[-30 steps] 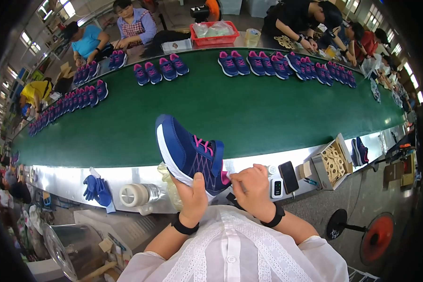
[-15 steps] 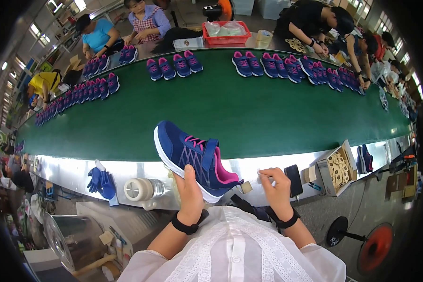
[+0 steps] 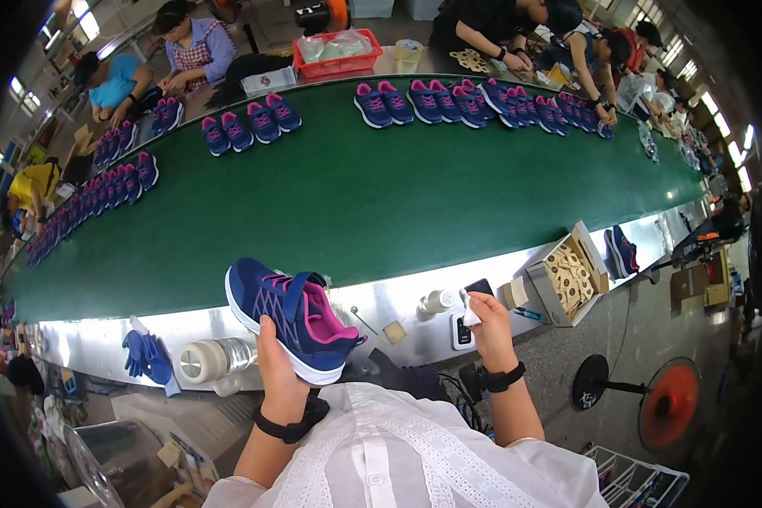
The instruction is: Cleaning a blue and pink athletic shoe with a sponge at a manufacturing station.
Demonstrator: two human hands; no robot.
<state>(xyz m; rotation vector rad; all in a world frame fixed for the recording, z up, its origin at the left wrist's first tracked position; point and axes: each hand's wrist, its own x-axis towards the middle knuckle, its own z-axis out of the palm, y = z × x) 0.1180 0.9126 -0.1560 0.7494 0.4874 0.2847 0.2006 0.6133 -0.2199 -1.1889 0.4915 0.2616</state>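
Observation:
My left hand (image 3: 281, 368) grips a navy sneaker (image 3: 289, 315) from below, its toe up to the left. The shoe has pink laces and lining, a strap and a white sole. To the right, apart from the shoe, my right hand (image 3: 491, 332) pinches a small crumpled white piece (image 3: 471, 310), perhaps cloth or tissue. Beside that hand are a small clear bottle (image 3: 436, 301), a dark phone (image 3: 478, 289) partly hidden by the fingers, and a white device with a dark screen (image 3: 462, 333). A thin metal stick (image 3: 363, 321) and a tan square (image 3: 394, 332) lie between the hands.
A green conveyor belt (image 3: 313, 195) carries rows of similar sneakers (image 3: 262, 124); co-workers sit beyond it. On the metal ledge are a capped water bottle (image 3: 214, 361), blue gloves (image 3: 147, 354), a carton of cardboard pieces (image 3: 570, 279) and another sneaker pair (image 3: 622, 251). A fan (image 3: 670, 404) stands right.
My view has shifted, so the belt and ledge appear further left. My right hand is farther from the shoe, and the white piece in its fingers shows more. The small bottle has come into sight.

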